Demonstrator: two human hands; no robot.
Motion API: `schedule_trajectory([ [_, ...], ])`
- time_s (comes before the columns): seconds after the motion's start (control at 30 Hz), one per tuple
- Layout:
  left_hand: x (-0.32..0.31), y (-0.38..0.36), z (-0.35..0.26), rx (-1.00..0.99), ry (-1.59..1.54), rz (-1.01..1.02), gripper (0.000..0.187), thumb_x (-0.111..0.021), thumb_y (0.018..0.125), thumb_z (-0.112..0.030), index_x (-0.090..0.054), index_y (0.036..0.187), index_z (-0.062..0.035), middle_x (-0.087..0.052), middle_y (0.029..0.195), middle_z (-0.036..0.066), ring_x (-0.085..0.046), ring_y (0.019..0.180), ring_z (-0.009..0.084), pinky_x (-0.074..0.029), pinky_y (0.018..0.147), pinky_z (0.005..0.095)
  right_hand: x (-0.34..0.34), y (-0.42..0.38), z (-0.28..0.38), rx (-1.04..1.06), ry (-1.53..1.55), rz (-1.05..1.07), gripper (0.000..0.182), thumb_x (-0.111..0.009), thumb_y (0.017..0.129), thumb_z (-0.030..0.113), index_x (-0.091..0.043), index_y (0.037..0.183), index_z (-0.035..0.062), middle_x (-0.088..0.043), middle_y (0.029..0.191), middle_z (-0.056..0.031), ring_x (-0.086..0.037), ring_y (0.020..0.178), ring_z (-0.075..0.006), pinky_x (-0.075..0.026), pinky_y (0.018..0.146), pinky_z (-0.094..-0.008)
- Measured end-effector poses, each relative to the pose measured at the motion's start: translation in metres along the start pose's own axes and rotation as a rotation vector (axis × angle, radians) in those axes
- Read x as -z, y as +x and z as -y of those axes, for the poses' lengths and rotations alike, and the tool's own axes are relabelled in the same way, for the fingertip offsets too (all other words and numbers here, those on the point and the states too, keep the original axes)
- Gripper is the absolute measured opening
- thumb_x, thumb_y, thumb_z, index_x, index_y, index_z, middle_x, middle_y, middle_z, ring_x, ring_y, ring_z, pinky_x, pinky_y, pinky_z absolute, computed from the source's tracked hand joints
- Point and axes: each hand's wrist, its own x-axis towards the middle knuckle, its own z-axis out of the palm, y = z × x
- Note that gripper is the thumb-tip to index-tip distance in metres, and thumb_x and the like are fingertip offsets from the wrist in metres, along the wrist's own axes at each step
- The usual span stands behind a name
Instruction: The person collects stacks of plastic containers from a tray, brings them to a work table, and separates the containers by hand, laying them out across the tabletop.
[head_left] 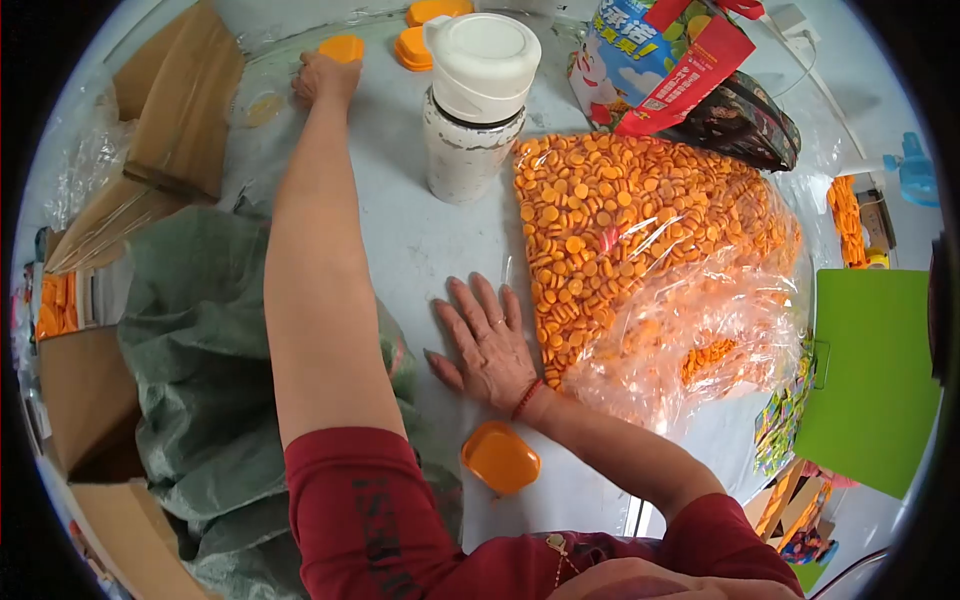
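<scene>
The person's left arm stretches to the far left of the surface, where the left hand has its fingers closed on a small orange dish. Two more orange dishes sit just right of it, near the far edge. The right hand lies palm down — fingers spread wide, holding nothing — between the green sack and the clear bag of orange discs. One shallow orange dish lies near the close edge; the white-lidded jar stands upright farther back.
</scene>
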Motion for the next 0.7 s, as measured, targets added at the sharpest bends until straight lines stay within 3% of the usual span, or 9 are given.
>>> schedule_trajectory([
  [0.07, 0.014, 0.013, 0.007, 0.052, -0.035, 0.24, 0.053, -0.068, 0.06, -0.045, -0.059, 0.095, -0.005, -0.059, 0.102, 0.011, -0.056, 0.093, 0.027, -0.044, 0.074, 0.0365, 0.001, 0.0, 0.0, 0.013, -0.01, -0.037, 0.057, -0.056, 0.077, 0.038, -0.042, 0.122, 0.006, -0.033, 0.132, -0.015, -0.024, 0.126, -0.0343, -0.018, 0.101, -0.0521],
  [0.1, 0.032, 0.009, 0.01, 0.043, -0.02, 0.25, 0.053, -0.068, 0.06, -0.045, -0.059, 0.095, -0.005, -0.059, 0.102, 0.011, -0.056, 0.093, 0.027, -0.044, 0.074, 0.0365, 0.002, 0.0, 0.0, 0.026, -0.005, -0.064, 0.056, -0.057, 0.076, 0.036, -0.043, 0.12, 0.0055, -0.035, 0.13, -0.0158, -0.027, 0.124, -0.0355, -0.02, 0.1, -0.0529],
  [0.17, 0.078, 0.009, 0.017, -0.108, -0.024, 0.569, 0.046, -0.068, 0.063, -0.041, -0.06, 0.09, -0.005, -0.06, 0.087, 0.008, -0.057, 0.076, 0.0217, -0.045, 0.062, 0.0305, 0.002, 0.0, 0.002, 0.028, 0.014, -0.089, 0.055, -0.057, 0.076, 0.036, -0.043, 0.12, 0.0056, -0.035, 0.13, -0.0158, -0.027, 0.123, -0.0356, -0.02, 0.1, -0.0527],
  [0.2, 0.098, 0.009, 0.019, -0.127, -0.012, 0.575, 0.046, -0.068, 0.063, -0.041, -0.06, 0.09, -0.005, -0.06, 0.087, 0.008, -0.057, 0.076, 0.0217, -0.045, 0.062, 0.0305, 0.003, -0.002, 0.0, 0.036, 0.009, -0.112, 0.053, -0.057, 0.077, 0.035, -0.044, 0.119, 0.0057, -0.036, 0.129, -0.0158, -0.028, 0.123, -0.0357, -0.02, 0.1, -0.0525],
  [0.27, 0.141, -0.001, 0.027, -0.083, -0.215, 1.098, 0.041, -0.069, 0.065, -0.039, -0.06, 0.087, -0.0059, -0.056, 0.075, 0.003, -0.052, 0.069, 0.0132, -0.042, 0.059, 0.0261, 0.0, -0.005, -0.001, 0.033, 0.022, -0.153, 0.052, -0.056, 0.077, 0.034, -0.044, 0.119, 0.0051, -0.036, 0.128, -0.0156, -0.028, 0.122, -0.0353, -0.021, 0.1, -0.0521],
  [0.37, 0.214, -0.072, 0.022, -0.294, -0.27, 1.143, 0.037, -0.07, 0.066, -0.038, -0.06, 0.083, -0.0075, -0.051, 0.07, -0.002, -0.046, 0.065, 0.0066, -0.039, 0.055, 0.023, -0.008, -0.007, -0.004, 0.045, 0.025, -0.203, 0.05, -0.054, 0.079, 0.032, -0.043, 0.119, 0.0037, -0.037, 0.128, -0.0152, -0.028, 0.122, -0.034, -0.021, 0.1, -0.0513],
  [0.43, 0.246, -0.112, 0.021, -0.318, -0.24, 1.417, 0.059, -0.07, 0.07, -0.035, -0.048, 0.112, 0.0001, -0.055, 0.101, 0.01, -0.051, 0.092, 0.0153, -0.043, 0.077, 0.0297, -0.006, -0.007, -0.002, 0.023, 0.005, -0.193, 0.049, -0.051, 0.08, 0.03, -0.042, 0.119, 0.0011, -0.037, 0.127, -0.0143, -0.027, 0.123, -0.0315, -0.02, 0.101, -0.0493],
  [0.57, 0.237, -0.167, 0.021, -0.425, -0.08, 1.178, 0.074, -0.072, 0.067, -0.037, -0.04, 0.12, 0.0037, -0.049, 0.114, 0.017, -0.048, 0.104, 0.0221, -0.039, 0.089, 0.0326, -0.012, -0.007, -0.009, 0.013, 0.021, -0.204, 0.049, -0.051, 0.079, 0.026, -0.04, 0.12, 0.001, -0.037, 0.128, -0.0137, -0.026, 0.124, -0.0308, -0.018, 0.103, -0.0477],
  [0.7, 0.161, -0.168, -0.017, -0.33, -0.646, 0.441, 0.1, -0.08, 0.054, -0.041, -0.027, 0.127, 0.0044, -0.045, 0.119, 0.021, -0.045, 0.111, 0.0269, -0.037, 0.092, 0.0338, -0.004, -0.008, -0.009, 0.029, 0.04, -0.17, 0.049, -0.052, 0.078, 0.024, -0.04, 0.12, 0.0015, -0.036, 0.128, -0.0133, -0.025, 0.125, -0.0304, -0.018, 0.103, -0.0476],
])
